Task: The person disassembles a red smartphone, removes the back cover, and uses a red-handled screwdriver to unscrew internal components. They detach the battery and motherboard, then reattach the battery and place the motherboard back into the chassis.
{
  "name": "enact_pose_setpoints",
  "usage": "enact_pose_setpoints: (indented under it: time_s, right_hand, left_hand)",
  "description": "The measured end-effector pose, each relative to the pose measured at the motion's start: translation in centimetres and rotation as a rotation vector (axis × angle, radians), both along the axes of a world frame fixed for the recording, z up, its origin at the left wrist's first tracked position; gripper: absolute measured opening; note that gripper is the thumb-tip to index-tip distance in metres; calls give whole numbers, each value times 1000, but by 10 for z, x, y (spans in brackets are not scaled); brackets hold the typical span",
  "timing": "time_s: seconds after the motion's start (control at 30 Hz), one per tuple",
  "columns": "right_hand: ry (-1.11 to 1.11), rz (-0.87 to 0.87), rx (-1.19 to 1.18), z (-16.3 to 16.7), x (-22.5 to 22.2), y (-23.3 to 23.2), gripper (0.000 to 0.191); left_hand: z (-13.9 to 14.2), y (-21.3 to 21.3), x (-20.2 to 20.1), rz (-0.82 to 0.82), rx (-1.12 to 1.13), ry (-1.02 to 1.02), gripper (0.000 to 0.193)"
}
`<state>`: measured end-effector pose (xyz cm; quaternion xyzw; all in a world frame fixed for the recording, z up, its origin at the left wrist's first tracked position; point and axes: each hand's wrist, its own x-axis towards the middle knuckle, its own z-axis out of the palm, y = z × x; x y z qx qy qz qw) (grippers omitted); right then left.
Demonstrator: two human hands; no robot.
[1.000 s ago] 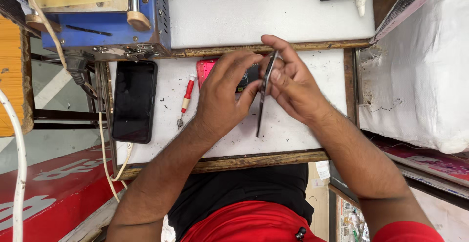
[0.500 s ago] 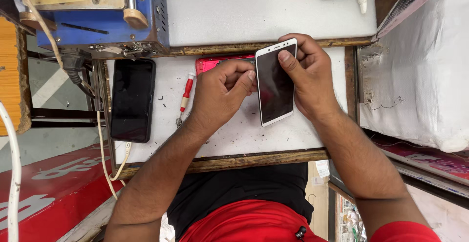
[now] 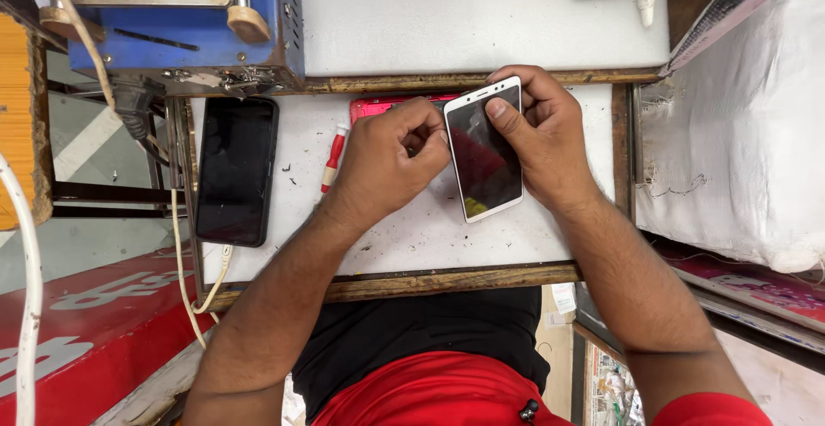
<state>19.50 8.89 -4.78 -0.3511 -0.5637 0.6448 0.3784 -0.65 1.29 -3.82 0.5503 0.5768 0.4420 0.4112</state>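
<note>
White worktop (image 3: 412, 237): phone (image 3: 486, 147) gripped between both hands' fingers (image 3: 503, 112).

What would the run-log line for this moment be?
right hand: holds white-framed smartphone, dark screen up | left hand: fingertips at phone's left edge | nearby: red-handled screwdriver, black smartphone on white worktop

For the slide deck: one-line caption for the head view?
Both hands, right hand and left hand, hold a white phone screen-up over a white workbench.
</note>
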Motion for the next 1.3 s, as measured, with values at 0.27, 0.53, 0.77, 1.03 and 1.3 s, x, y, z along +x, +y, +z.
enact_pose_setpoints:
  time_s: [0.27,0.53,0.77,1.03,1.3]
  right_hand:
    - [16,-70,-57,-4,-5,0,30]
    - [-24,-71,-3,-2,-4,2,25]
    - [-191,-78,144,1,-3,-2,23]
    - [-188,-85,167,1,-2,-3,24]
    - [-148,-77,149,2,-1,-1,23]
  left_hand:
    - [-8,3,5,68,-40,-39,6]
    - [-5,8,-1,9,-201,-229,18]
    - [-6,9,-2,-10,-203,-158,15]
    - [-13,5,10,61,-10,-5,7]
    - [-10,12,-5,-65,-227,-224,11]
